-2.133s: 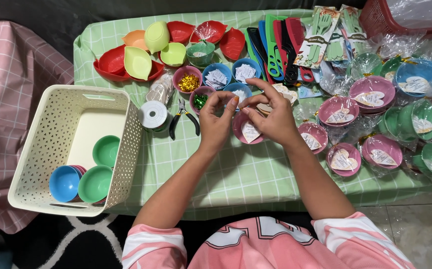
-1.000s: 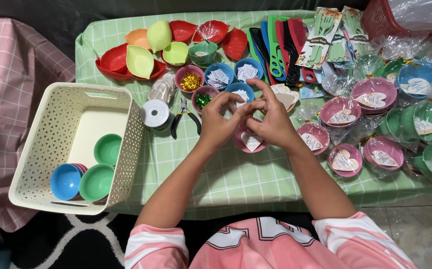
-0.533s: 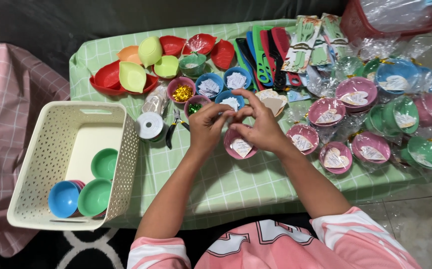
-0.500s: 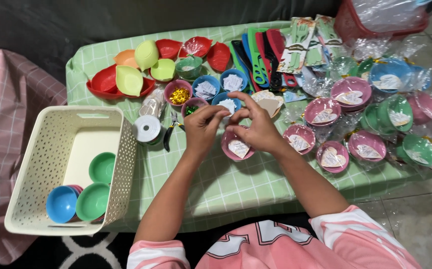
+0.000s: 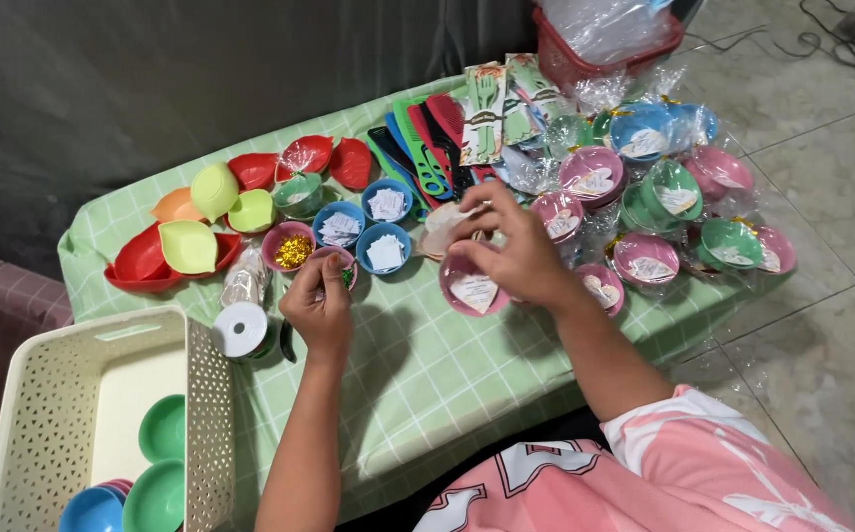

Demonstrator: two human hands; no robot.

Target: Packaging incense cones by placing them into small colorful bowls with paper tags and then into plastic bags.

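My right hand (image 5: 511,254) rests over a pink bowl (image 5: 472,293) with a heart-shaped paper tag inside, and its fingertips pinch the clear wrap gathered above it. My left hand (image 5: 317,303) is apart from it, curled with its fingertips at a small pink bowl of green foil ties (image 5: 346,260). Whether a tie is pinched between those fingers is hidden. Next to that bowl stand a pink bowl of gold ties (image 5: 291,248) and blue bowls of paper tags (image 5: 384,251).
A white spool (image 5: 240,328) and a cream lattice basket (image 5: 43,414) holding green and blue bowls are on the left. Several wrapped bowls (image 5: 644,258) lie on the right. Combs (image 5: 427,148) and leaf-shaped dishes (image 5: 191,246) are at the back of the green checked table (image 5: 427,365). A red basket (image 5: 585,49) stands beyond.
My left hand has left my right hand and moved left to the bowl of green ties. My right hand stays on the wrapped pink bowl. The camera has swung right and tilted.
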